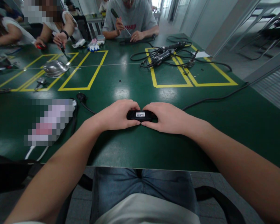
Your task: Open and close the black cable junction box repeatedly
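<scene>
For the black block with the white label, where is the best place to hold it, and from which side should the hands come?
Probably best by its two short ends, the left hand and right hand coming from opposite sides. The black block is long and narrow, so thumbs fit its near edge, fingers its far edge, leaving the white label uncovered.

Both forearms reach inward; left hand and right hand nearly meet, fingers curled, the far fingertips apparently bent.
</scene>
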`<state>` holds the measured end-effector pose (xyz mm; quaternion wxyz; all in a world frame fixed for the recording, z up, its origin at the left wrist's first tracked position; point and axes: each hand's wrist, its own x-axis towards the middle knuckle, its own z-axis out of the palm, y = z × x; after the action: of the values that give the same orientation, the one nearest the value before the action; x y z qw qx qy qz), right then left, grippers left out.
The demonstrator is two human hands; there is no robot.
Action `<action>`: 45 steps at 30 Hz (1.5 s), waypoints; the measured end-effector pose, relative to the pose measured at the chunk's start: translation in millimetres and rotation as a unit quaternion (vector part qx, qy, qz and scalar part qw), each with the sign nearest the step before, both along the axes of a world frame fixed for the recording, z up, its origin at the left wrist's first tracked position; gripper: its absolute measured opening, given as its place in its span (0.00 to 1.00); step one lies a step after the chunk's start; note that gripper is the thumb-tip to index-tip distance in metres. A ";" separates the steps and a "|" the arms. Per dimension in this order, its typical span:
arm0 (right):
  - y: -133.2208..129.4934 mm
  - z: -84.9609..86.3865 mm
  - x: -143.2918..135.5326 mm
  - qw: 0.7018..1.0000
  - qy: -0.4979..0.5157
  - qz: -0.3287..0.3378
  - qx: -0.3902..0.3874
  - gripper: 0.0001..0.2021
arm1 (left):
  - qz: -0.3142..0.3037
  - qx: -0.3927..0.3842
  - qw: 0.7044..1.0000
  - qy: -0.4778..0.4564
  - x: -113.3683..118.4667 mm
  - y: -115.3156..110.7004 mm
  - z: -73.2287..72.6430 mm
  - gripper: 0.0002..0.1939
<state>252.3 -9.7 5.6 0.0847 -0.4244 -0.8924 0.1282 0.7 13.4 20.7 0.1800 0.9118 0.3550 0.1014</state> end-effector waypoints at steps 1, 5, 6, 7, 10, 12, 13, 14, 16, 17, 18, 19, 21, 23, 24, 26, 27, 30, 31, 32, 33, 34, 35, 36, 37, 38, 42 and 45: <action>0.0 -0.1 0.0 1.000 0.001 0.000 0.001 0.18 | 0.001 -0.001 1.000 0.001 0.1 -0.2 0.1 0.17; 0.8 -1.3 1.8 1.000 0.009 0.003 0.002 0.18 | 0.003 0.000 1.000 0.001 -0.1 -0.8 1.5 0.16; 1.2 -1.6 2.9 1.000 0.013 0.002 0.003 0.19 | 0.003 -0.001 1.000 -0.003 -0.4 -0.9 2.3 0.16; 1.6 -1.8 4.2 1.000 0.017 -0.002 0.005 0.22 | 0.003 -0.002 1.000 -0.009 -1.0 -0.8 3.4 0.16; 2.5 -0.7 8.6 0.999 0.027 -0.030 0.006 0.34 | 0.014 -0.002 0.999 -0.034 -3.2 1.0 5.8 0.18; 2.4 1.2 10.4 0.998 0.023 -0.056 0.002 0.39 | 0.046 0.020 0.998 -0.042 -4.6 3.9 4.9 0.20; 2.1 2.3 10.8 0.998 0.018 -0.067 -0.001 0.40 | 0.068 0.037 0.996 -0.041 -5.1 5.7 3.4 0.21; 1.7 3.5 10.7 0.997 0.013 -0.076 -0.004 0.41 | 0.090 0.053 0.994 -0.036 -5.4 7.7 1.2 0.22; 0.9 5.3 10.0 0.996 0.005 -0.085 -0.007 0.39 | 0.124 0.076 0.989 -0.018 -5.4 11.6 -4.3 0.23; 0.7 5.8 9.6 0.996 0.003 -0.085 -0.008 0.37 | 0.135 0.082 0.987 -0.008 -5.1 13.4 -7.1 0.23; 0.6 6.2 9.2 0.997 0.003 -0.082 -0.010 0.35 | 0.144 0.084 0.986 0.002 -4.8 15.0 -9.8 0.24; 0.7 6.4 9.2 0.997 0.005 -0.078 -0.013 0.32 | 0.151 0.084 0.985 0.011 -4.4 16.4 -12.0 0.25; 1.5 6.5 9.8 0.997 0.014 -0.068 -0.023 0.25 | 0.161 0.079 0.983 0.022 -3.8 18.5 -15.0 0.25; 2.5 6.8 11.2 0.997 0.028 -0.059 -0.037 0.20 | 0.163 0.071 0.984 0.025 -3.4 19.9 -16.3 0.25; 2.9 7.0 11.9 0.997 0.037 -0.055 -0.043 0.18 | 0.162 0.067 0.984 0.025 -3.3 20.3 -16.6 0.24; 3.6 7.6 13.0 0.996 0.052 -0.045 -0.054 0.13 | 0.159 0.056 0.985 0.024 -3.5 20.9 -17.0 0.24; 3.9 7.9 13.3 0.996 0.059 -0.040 -0.058 0.11 | 0.157 0.054 0.986 0.023 -3.8 21.0 -16.9 0.24; 4.5 8.9 13.3 0.995 0.072 -0.028 -0.068 0.09 | 0.151 0.083 0.985 0.005 -5.3 20.1 -14.3 0.22; 4.8 9.2 13.2 0.994 0.075 -0.025 -0.072 0.08 | 0.150 0.096 0.984 -0.009 -6.0 19.3 -12.0 0.19; 5.1 9.5 13.1 0.994 0.077 -0.022 -0.077 0.08 | 0.149 0.103 0.983 -0.025 -6.7 18.2 -9.0 0.16; 5.4 9.7 13.2 0.993 0.080 -0.020 -0.083 0.07 | 0.148 0.095 0.983 -0.041 -7.5 16.7 -5.2 0.12; 5.9 9.9 13.5 0.992 0.084 -0.018 -0.089 0.07 | 0.142 0.062 0.986 -0.053 -8.3 15.1 -1.1 0.10; 6.3 10.0 13.9 0.991 0.089 -0.018 -0.095 0.07 | 0.129 0.013 0.990 -0.055 -8.9 13.3 3.1 0.10; 6.8 10.0 14.5 0.990 0.096 -0.019 -0.101 0.07 | 0.105 -0.045 0.993 -0.043 -9.4 11.4 7.0 0.11; 7.2 10.0 15.1 0.989 0.101 -0.020 -0.107 0.07 | 0.082 -0.097 0.991 -0.031 -9.7 9.7 10.3 0.11; 7.6 9.9 15.8 0.988 0.105 -0.020 -0.111 0.06 | 0.065 -0.136 0.988 -0.021 -9.8 8.1 12.8 0.10; 8.3 9.6 17.0 0.987 0.106 -0.015 -0.122 0.06 | 0.054 -0.160 0.986 0.004 -8.4 4.4 15.7 0.07; 8.0 9.5 16.3 0.986 0.103 -0.013 -0.128 0.06 | 0.053 -0.163 0.985 0.013 -7.4 4.6 14.6 0.06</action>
<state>268.5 -1.7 15.1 0.1226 -0.4279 -0.8494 0.2835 -6.7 18.1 35.3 0.3159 0.8513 0.4169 0.0402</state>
